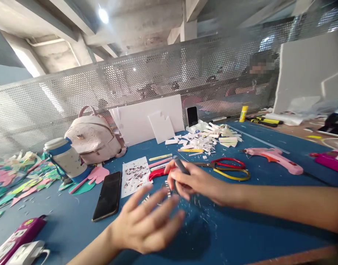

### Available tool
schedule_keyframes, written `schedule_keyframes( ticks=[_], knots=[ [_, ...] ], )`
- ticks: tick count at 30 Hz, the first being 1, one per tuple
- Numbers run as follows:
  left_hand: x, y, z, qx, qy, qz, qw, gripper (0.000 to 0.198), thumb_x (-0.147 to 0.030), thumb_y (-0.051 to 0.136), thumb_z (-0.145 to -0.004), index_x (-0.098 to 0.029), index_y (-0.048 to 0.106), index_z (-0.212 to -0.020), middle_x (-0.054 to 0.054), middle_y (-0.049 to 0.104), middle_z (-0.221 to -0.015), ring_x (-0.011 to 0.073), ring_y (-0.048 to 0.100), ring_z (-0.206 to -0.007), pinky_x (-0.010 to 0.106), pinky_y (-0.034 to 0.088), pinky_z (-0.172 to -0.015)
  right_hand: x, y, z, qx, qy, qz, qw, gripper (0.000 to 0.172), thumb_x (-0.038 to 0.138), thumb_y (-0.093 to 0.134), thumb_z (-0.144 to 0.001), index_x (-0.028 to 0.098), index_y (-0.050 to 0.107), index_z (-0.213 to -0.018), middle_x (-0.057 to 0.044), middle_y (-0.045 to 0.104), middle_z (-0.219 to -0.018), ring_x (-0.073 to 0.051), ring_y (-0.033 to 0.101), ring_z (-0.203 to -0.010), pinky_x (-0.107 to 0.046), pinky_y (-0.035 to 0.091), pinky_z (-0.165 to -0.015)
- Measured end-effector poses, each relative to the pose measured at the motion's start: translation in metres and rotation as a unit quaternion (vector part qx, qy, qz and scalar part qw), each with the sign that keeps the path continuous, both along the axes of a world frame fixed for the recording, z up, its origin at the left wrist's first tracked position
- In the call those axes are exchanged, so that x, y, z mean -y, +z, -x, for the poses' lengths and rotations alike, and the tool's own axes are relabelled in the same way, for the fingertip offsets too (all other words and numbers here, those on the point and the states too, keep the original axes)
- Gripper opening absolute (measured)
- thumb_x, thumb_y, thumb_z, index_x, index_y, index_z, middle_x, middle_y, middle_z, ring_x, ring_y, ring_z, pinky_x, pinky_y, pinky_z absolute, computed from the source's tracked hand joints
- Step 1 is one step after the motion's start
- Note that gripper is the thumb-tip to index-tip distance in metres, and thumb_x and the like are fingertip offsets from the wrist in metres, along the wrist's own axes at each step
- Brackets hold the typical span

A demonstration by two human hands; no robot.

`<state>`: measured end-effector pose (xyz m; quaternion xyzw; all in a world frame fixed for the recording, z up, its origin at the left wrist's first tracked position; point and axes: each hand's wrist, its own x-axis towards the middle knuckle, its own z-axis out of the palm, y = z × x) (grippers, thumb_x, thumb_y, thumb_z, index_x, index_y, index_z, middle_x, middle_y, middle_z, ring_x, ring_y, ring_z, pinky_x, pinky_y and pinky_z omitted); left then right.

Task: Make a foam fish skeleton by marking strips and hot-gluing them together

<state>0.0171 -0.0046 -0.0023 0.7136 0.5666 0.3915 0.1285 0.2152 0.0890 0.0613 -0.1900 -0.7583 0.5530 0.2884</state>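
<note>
My right hand (196,182) gripping a dark tool (180,164)
The tool sticks up out of my fingers; my left hand (147,224) is spread open just below it.

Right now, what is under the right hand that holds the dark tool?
A striped piece shows under the fingers of the right hand, with white scraps on the blue table. The hand covers the rest of that piece and the lower end of the dark tool.
</note>
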Motion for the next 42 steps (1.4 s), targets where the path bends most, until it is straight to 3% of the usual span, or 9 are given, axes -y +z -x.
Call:
schedule_keyframes(
  ticks=[2, 5, 8, 11, 15, 18, 24, 34, 42],
  knots=[
    [0.007, 0.014, 0.042, -0.044, 0.016, 0.015, 0.999, 0.052, -0.058, 0.065, -0.085, -0.031, 0.062, -0.129, 0.006, 0.074, -0.106, 0.0333, 0.067, -0.112, 0.047, 0.056, -0.094, -0.043, 0.005, -0.003, 0.052, -0.012, -0.031, 0.998, 0.024, 0.037, 0.062, -0.096, 0.022, 0.058, -0.115, -0.002, 0.069, -0.087, -0.010, 0.055, -0.054, -0.028, 0.052, -0.055],
    [0.012, 0.024, 0.080, -0.060, 0.023, 0.029, 0.998, 0.055, -0.054, 0.066, -0.087, -0.030, 0.056, -0.137, 0.007, 0.072, -0.116, 0.0326, 0.066, -0.117, 0.047, 0.056, -0.099, -0.109, 0.000, 0.010, 0.101, -0.057, -0.101, 0.988, 0.031, 0.036, 0.064, -0.099, 0.018, 0.060, -0.124, -0.006, 0.067, -0.111, -0.019, 0.067, -0.088, -0.037, 0.059, -0.077],
    [0.013, 0.021, 0.091, -0.082, 0.017, 0.047, 0.995, 0.057, -0.048, 0.069, -0.088, -0.031, 0.051, -0.140, 0.008, 0.069, -0.127, 0.0316, 0.064, -0.123, 0.048, 0.054, -0.103, -0.154, -0.009, 0.026, 0.135, -0.084, -0.165, 0.973, 0.033, 0.036, 0.063, -0.099, 0.020, 0.061, -0.128, -0.010, 0.062, -0.131, -0.025, 0.064, -0.110, -0.047, 0.056, -0.092],
    [0.013, 0.011, 0.092, -0.108, 0.001, 0.050, 0.993, 0.070, -0.043, 0.078, -0.082, -0.035, 0.047, -0.144, 0.008, 0.066, -0.132, 0.0333, 0.060, -0.128, 0.053, 0.049, -0.108, -0.166, -0.014, 0.041, 0.156, -0.098, -0.225, 0.957, 0.034, 0.036, 0.064, -0.099, 0.019, 0.062, -0.127, -0.010, 0.061, -0.133, -0.026, 0.063, -0.115, -0.050, 0.054, -0.096],
    [0.010, 0.002, 0.092, -0.150, -0.029, 0.043, 0.987, 0.085, -0.038, 0.077, -0.085, -0.043, 0.026, -0.153, 0.007, 0.065, -0.132, 0.0325, 0.060, -0.125, 0.064, 0.041, -0.112, -0.136, -0.011, 0.053, 0.151, -0.100, -0.300, 0.936, 0.032, 0.037, 0.063, -0.099, 0.021, 0.062, -0.126, -0.010, 0.059, -0.137, -0.027, 0.059, -0.120, -0.052, 0.050, -0.101],
    [0.006, 0.000, 0.091, -0.157, -0.041, 0.045, 0.986, 0.088, -0.039, 0.075, -0.087, -0.044, 0.019, -0.155, 0.006, 0.066, -0.128, 0.0330, 0.059, -0.123, 0.066, 0.042, -0.109, -0.096, -0.008, 0.050, 0.164, -0.057, -0.335, 0.926, 0.035, 0.038, 0.065, -0.094, 0.022, 0.062, -0.125, -0.009, 0.067, -0.119, -0.027, 0.062, -0.108, -0.049, 0.050, -0.097],
    [-0.002, 0.005, 0.086, -0.175, -0.046, 0.040, 0.983, 0.091, -0.036, 0.073, -0.089, -0.041, 0.012, -0.156, 0.005, 0.068, -0.118, 0.0312, 0.062, -0.115, 0.063, 0.044, -0.108, -0.042, -0.016, 0.039, 0.226, 0.014, -0.380, 0.897, 0.074, 0.061, 0.075, -0.076, 0.018, 0.059, -0.135, -0.017, 0.066, -0.122, -0.039, 0.057, -0.112, -0.057, 0.045, -0.099],
    [0.002, 0.009, 0.076, -0.148, -0.037, 0.069, 0.986, 0.094, -0.018, 0.068, -0.087, -0.044, 0.009, -0.155, 0.002, 0.064, -0.120, 0.0264, 0.061, -0.118, 0.062, 0.036, -0.115, -0.024, -0.033, 0.052, 0.266, 0.010, -0.430, 0.863, 0.097, 0.070, 0.074, -0.070, 0.010, 0.052, -0.144, -0.024, 0.058, -0.131, -0.044, 0.052, -0.118, -0.061, 0.042, -0.102],
    [0.002, 0.007, 0.076, -0.157, -0.031, 0.059, 0.985, 0.096, -0.018, 0.070, -0.084, -0.044, 0.010, -0.154, 0.003, 0.062, -0.122, 0.0279, 0.056, -0.119, 0.063, 0.033, -0.113, -0.014, -0.035, 0.050, 0.266, 0.031, -0.420, 0.867, 0.087, 0.058, 0.074, -0.076, 0.010, 0.049, -0.145, -0.022, 0.057, -0.134, -0.041, 0.051, -0.122, -0.056, 0.040, -0.106]
  ],
)
